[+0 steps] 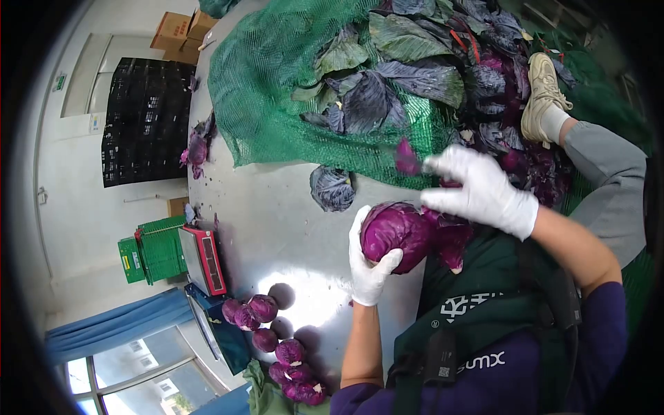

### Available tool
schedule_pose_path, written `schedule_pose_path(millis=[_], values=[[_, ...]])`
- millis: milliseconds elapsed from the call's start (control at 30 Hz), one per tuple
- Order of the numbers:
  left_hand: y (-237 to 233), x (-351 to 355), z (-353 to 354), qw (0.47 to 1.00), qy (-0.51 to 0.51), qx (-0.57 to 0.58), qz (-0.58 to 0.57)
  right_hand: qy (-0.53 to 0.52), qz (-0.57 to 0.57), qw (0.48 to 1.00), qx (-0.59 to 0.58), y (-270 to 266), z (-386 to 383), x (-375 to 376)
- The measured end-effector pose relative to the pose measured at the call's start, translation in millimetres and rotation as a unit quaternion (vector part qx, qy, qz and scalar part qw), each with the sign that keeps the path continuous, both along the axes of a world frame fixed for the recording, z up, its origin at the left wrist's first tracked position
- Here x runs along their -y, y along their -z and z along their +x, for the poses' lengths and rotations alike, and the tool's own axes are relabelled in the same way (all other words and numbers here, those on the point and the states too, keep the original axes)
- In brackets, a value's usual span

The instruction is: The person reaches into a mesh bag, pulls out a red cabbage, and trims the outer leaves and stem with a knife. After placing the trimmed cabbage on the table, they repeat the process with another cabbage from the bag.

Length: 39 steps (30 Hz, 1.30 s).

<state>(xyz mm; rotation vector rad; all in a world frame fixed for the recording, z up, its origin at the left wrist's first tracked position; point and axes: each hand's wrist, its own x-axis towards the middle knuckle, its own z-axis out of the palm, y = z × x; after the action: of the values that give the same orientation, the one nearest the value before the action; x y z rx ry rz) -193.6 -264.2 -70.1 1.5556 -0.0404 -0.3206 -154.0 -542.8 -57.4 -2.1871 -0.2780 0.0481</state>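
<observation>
My left hand, in a white glove, is wrapped round the side of a purple cabbage in front of the apron. Torn outer leaves hang at the cabbage's right side. Just above, my gloved right hand has its fingers stretched out and slightly blurred. A small purple leaf piece shows beyond those fingertips, seemingly apart from them. One dark cabbage leaf lies on the metal table close by.
Green netting with large dark leaves covers the far table. Several peeled cabbages stand near a red scale. Green crates are beyond. Another person's leg and shoe are among the leaves at right.
</observation>
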Motion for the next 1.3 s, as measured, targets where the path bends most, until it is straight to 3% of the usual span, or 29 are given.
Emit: schedule_pose_path(millis=[67,200,267,400,467,500,533,600,667,733,767,800,867,1000,1067,1133,1167,1200,1267,1300], values=[[-1,7,-9,1.0,-0.026,0.011,-0.013,0.012,0.016,0.999,0.027,21,-20,-23],[4,6,-16,0.998,-0.042,0.026,-0.046,-0.079,0.059,0.981,-0.167,24,-16,-31],[10,3,-18,0.996,-0.05,0.024,-0.072,-0.071,-0.09,0.991,-0.068,26,-10,-25],[18,8,-24,0.986,-0.109,-0.007,-0.126,0.04,-0.18,0.983,0.01,67,0,15],[10,17,-32,0.974,-0.173,-0.063,-0.13,0.164,-0.131,0.971,0.118,39,-10,16],[0,29,-33,0.962,-0.216,-0.106,-0.133,0.167,-0.125,0.975,0.073,21,-19,12],[-4,38,-33,0.945,-0.258,-0.148,-0.135,0.149,-0.067,0.984,0.076,20,-31,7],[-4,51,-34,0.94,-0.264,-0.159,-0.147,0.06,0.171,0.976,-0.118,5,-46,-13],[-16,67,-43,0.936,-0.267,-0.189,-0.128,0.055,0.13,0.988,-0.061,0,-41,-30],[-7,58,-52,0.981,-0.173,-0.084,-0.005,0.017,0.066,0.996,-0.06,-9,-32,-34],[-8,52,-56,0.983,-0.119,0.027,0.136,0.001,0.039,0.998,-0.049,-7,-31,-33],[-21,49,-51,0.951,-0.063,0.139,0.27,-0.016,0.01,0.999,-0.034,-6,-30,-33],[-47,34,-18,0.845,0.194,0.274,0.415,-0.014,0.005,1.0,0.011,-10,-32,-36],[-22,24,-2,0.829,0.245,0.369,0.343,-0.003,0.121,0.992,0.038,5,-32,-28],[-20,25,-3,0.848,0.213,0.365,0.32,0.048,0.176,0.982,-0.039,28,-26,-14],[-19,30,-9,0.879,0.147,0.338,0.303,0.106,0.018,0.994,-0.013,67,-20,18],[-20,36,-9,0.881,0.104,0.337,0.315,0.146,-0.063,0.985,-0.063,68,-22,29],[-16,41,-12,0.921,0.049,0.258,0.289,0.184,-0.143,0.966,-0.112,61,-21,38],[-10,44,-18,0.962,-0.034,0.134,0.235,0.219,-0.17,0.96,0.029,26,-36,31],[-8,44,-19,0.972,-0.065,0.093,0.208,0.192,-0.146,0.97,0.023,21,-43,27]])
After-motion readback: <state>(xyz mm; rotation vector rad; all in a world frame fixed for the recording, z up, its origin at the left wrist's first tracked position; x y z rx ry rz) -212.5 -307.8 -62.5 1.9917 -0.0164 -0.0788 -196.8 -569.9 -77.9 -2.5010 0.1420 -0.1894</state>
